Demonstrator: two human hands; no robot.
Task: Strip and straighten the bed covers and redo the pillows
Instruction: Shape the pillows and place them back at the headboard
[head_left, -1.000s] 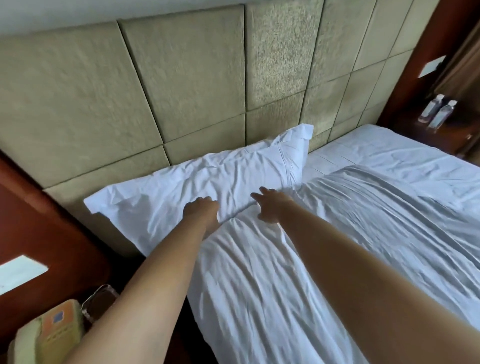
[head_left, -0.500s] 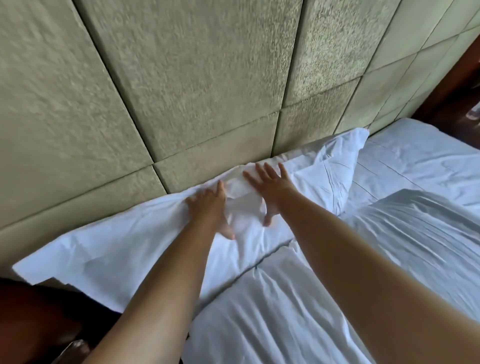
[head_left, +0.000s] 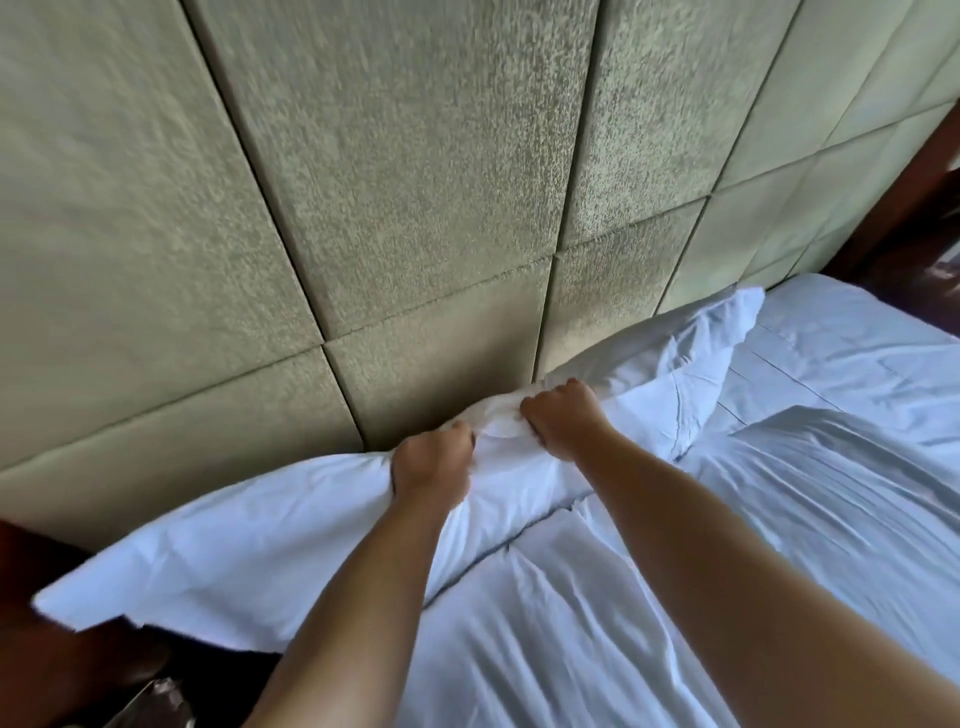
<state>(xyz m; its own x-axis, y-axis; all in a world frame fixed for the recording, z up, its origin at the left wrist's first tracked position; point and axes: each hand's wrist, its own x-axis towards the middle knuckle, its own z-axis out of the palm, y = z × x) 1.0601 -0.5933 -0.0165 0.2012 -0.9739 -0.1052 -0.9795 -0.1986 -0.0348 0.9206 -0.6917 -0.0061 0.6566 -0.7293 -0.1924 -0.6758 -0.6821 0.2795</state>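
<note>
A white pillow (head_left: 249, 545) lies along the head of the bed against the padded headboard (head_left: 395, 208). My left hand (head_left: 431, 462) grips the pillow's top edge with curled fingers. Just to its right, my right hand (head_left: 561, 418) also grips that edge, and the fabric bunches up between the two fists. A wrinkled white duvet (head_left: 597, 623) covers the bed below the pillow. The white sheet (head_left: 841, 353) shows at the right, beyond the pillow's far corner.
Dark wooden furniture (head_left: 41, 670) stands at the lower left beside the bed, with a shiny object (head_left: 150, 701) at the bottom edge. Dark wood (head_left: 914, 228) also borders the headboard at the far right.
Both hands moved up from the duvet's edge to the pillow's top edge. Their flat, spread fingers have closed into fists on the fabric. The view has moved closer to the headboard.
</note>
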